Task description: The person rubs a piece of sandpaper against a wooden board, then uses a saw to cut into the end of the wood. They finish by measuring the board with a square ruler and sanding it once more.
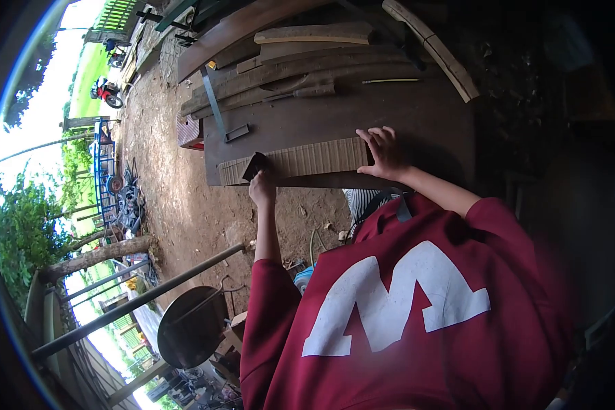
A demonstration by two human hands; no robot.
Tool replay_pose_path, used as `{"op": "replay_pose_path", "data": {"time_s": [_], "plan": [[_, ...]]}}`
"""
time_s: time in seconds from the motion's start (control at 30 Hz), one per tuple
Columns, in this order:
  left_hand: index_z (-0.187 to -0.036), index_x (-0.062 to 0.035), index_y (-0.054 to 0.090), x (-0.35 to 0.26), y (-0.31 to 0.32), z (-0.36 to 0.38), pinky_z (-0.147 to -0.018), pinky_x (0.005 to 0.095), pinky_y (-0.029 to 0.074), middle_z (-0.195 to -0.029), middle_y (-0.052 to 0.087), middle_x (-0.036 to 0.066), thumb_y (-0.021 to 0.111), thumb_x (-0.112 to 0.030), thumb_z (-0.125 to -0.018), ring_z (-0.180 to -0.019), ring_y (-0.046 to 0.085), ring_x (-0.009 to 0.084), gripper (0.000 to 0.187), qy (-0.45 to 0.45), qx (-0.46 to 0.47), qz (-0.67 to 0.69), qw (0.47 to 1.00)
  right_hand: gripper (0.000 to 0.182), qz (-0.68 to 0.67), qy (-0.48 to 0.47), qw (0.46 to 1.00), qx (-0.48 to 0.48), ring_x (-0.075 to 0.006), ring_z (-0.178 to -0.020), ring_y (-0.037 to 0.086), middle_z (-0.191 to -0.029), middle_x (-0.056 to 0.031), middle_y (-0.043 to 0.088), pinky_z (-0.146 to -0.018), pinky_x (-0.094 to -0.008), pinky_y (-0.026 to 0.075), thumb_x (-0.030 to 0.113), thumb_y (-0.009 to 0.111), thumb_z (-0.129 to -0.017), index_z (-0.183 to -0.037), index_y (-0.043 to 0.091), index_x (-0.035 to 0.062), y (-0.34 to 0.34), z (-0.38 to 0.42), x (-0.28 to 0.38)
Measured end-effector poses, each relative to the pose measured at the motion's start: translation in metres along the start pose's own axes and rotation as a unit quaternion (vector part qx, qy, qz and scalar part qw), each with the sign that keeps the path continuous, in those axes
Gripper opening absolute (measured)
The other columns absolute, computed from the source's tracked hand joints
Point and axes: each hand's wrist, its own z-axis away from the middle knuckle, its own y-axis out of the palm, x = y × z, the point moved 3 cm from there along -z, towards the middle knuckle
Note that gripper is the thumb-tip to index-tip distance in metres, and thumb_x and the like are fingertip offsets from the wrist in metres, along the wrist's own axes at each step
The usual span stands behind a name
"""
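Note:
A long wooden piece with a ridged, grooved face lies along the near edge of a dark workbench. My left hand is closed on a dark folded sheet that looks like sandpaper, resting on the wood near its left end. At the other end, my right hand spans the wood, thumb at the near corner and fingers at the far one. A metal square lies just beyond the wood on the left. Farther across are a handled tool, perhaps a chisel, and a pencil.
Several rough wooden strips lie along the bench's far side. A curved wooden piece is at the far right. Left of the bench is bare dirt ground. A metal pole and a dark round dish are at lower left.

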Motion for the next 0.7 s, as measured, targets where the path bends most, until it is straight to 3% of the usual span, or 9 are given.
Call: {"op": "replay_pose_path", "data": {"time_s": [0.07,0.17,0.2,0.27,0.4,0.5,0.53,0.57,0.7], "plan": [[-0.065,-0.0073,0.058,-0.019,-0.002,0.003,-0.060,0.0412,0.050,-0.066,0.061,0.015,0.047,-0.024,-0.078,-0.066,0.062,0.0305,0.024,-0.037,-0.016,-0.008,0.999,0.093,-0.008,0.001,1.000,0.000,-0.0271,-0.106,0.039,-0.107,-0.0128,0.043,-0.094,-0.0456,0.026,0.039,0.077,-0.049,-0.125,0.032,0.0090,0.000,-0.001,0.000],[-0.069,-0.0076,0.055,-0.087,0.005,0.025,-0.061,0.0392,0.047,-0.069,0.060,0.010,0.051,-0.020,-0.074,-0.066,0.060,0.0294,0.014,0.039,-0.086,0.086,0.992,0.093,-0.022,0.007,1.000,0.006,-0.0266,-0.106,0.039,-0.107,-0.0119,0.044,-0.094,-0.0454,0.026,0.038,0.077,-0.050,-0.125,0.032,0.0090,0.001,0.000,0.000],[-0.079,-0.0063,0.057,-0.120,-0.008,0.035,-0.066,0.0392,0.048,-0.085,0.062,0.014,0.051,-0.016,-0.073,-0.080,0.059,0.0303,0.012,0.024,0.014,0.112,0.993,0.092,-0.014,0.001,1.000,-0.009,-0.0262,-0.105,0.041,-0.105,-0.0114,0.046,-0.093,-0.0453,0.027,0.038,0.077,-0.049,-0.124,0.033,0.0091,0.000,-0.001,0.001],[-0.098,-0.0089,0.057,-0.169,-0.018,0.060,-0.075,0.0372,0.047,-0.105,0.057,0.018,0.047,-0.009,-0.074,-0.097,0.056,0.0288,0.026,0.143,-0.104,0.168,0.970,0.091,-0.006,-0.008,1.000,-0.022,-0.0258,-0.103,0.042,-0.103,-0.0108,0.048,-0.092,-0.0451,0.028,0.037,0.078,-0.049,-0.123,0.034,0.0091,0.001,0.000,0.000],[-0.112,-0.0131,0.052,-0.160,-0.017,0.071,-0.086,0.0335,0.043,-0.120,0.050,0.006,0.044,-0.001,-0.075,-0.113,0.046,0.0255,0.039,0.250,-0.034,0.189,0.949,0.089,-0.016,-0.014,0.999,-0.033,-0.0259,-0.104,0.041,-0.103,-0.0108,0.047,-0.092,-0.0450,0.028,0.037,0.078,-0.048,-0.121,0.035,0.0086,0.004,-0.001,-0.004],[-0.107,-0.0110,0.057,-0.083,0.006,0.041,-0.079,0.0362,0.048,-0.120,0.049,0.013,0.046,-0.006,-0.076,-0.103,0.053,0.0274,0.033,0.131,-0.088,0.115,0.981,0.087,-0.018,0.004,1.000,-0.003,-0.0257,-0.106,0.040,-0.106,-0.0099,0.046,-0.093,-0.0446,0.027,0.038,0.078,-0.049,-0.119,0.036,0.0082,0.001,-0.002,0.000],[-0.086,-0.0068,0.061,-0.057,0.004,0.031,-0.060,0.0346,0.052,-0.093,0.062,0.014,0.047,-0.017,-0.081,-0.079,0.062,0.0273,0.018,0.060,-0.034,0.058,0.996,0.086,-0.012,0.015,1.000,0.013,-0.0254,-0.107,0.040,-0.108,-0.0089,0.044,-0.094,-0.0441,0.027,0.039,0.077,-0.050,-0.118,0.036,0.0079,-0.001,-0.003,0.000],[-0.073,-0.0087,0.061,-0.033,0.006,0.018,-0.059,0.0368,0.051,-0.077,0.064,0.012,0.050,-0.027,-0.080,-0.069,0.063,0.0271,0.022,-0.035,-0.005,0.012,0.999,0.087,-0.014,0.009,1.000,0.000,-0.0257,-0.106,0.040,-0.109,-0.0089,0.044,-0.094,-0.0436,0.027,0.038,0.078,-0.050,-0.120,0.035,0.0079,-0.001,-0.002,-0.001],[-0.075,-0.0109,0.062,-0.008,0.006,0.009,-0.060,0.0407,0.049,-0.070,0.062,0.014,0.050,-0.030,-0.078,-0.068,0.061,0.0310,0.022,-0.068,-0.037,0.053,0.996,0.090,-0.022,0.011,1.000,0.001,-0.0256,-0.106,0.041,-0.110,-0.0089,0.046,-0.093,-0.0416,0.030,0.036,0.079,-0.049,-0.122,0.033,0.0087,-0.003,-0.002,0.000]]}}
